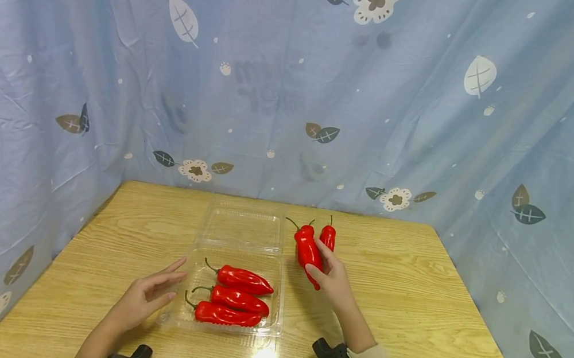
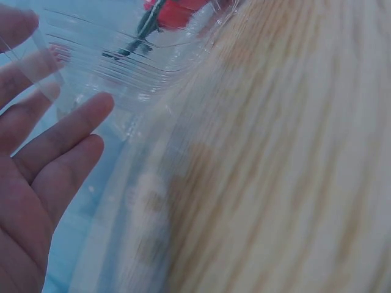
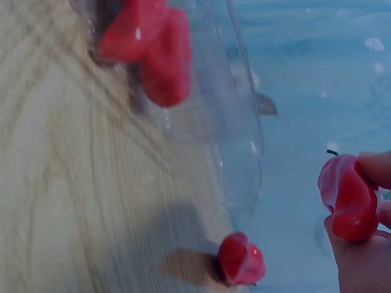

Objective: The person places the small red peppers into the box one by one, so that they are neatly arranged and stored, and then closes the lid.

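My right hand (image 1: 333,278) pinches a red pepper (image 1: 307,250) between thumb and fingers, above the table to the right of a clear plastic clamshell box (image 1: 282,294). In the right wrist view the held pepper (image 3: 348,198) shows its blunt end toward the camera. Behind it in the head view, a second green stem pokes out; the pepper under it is mostly hidden. Another red pepper (image 1: 328,238) lies just right of my fingers. Three red peppers (image 1: 239,299) lie side by side inside the box. My left hand (image 1: 143,298) is at the box's left wall, fingers spread; contact is unclear.
The box's lid (image 1: 243,229) is folded back flat toward the far table edge. A wooden table (image 1: 399,305) carries everything, and a blue patterned curtain (image 1: 275,85) hangs behind and at both sides.
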The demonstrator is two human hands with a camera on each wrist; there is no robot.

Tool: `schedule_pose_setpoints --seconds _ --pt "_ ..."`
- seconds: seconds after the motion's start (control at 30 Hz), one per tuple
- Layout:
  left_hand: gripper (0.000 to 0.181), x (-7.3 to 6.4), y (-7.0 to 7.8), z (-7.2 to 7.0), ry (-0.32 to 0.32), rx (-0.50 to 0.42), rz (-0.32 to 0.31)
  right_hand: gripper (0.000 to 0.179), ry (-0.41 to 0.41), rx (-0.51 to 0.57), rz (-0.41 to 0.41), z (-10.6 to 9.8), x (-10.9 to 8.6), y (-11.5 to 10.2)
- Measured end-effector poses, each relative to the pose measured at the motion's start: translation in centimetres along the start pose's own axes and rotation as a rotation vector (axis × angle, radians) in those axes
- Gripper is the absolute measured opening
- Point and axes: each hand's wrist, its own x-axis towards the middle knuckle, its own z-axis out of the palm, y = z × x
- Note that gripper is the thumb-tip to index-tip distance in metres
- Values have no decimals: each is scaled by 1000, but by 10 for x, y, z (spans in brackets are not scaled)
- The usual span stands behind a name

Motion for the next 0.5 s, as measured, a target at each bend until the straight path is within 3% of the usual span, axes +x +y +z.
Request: schedule_pose_setpoints --seconds 0.5 --pt "40 -1 -2 0 4 -4 13 62 -328 74 -112 30 -9 -9"
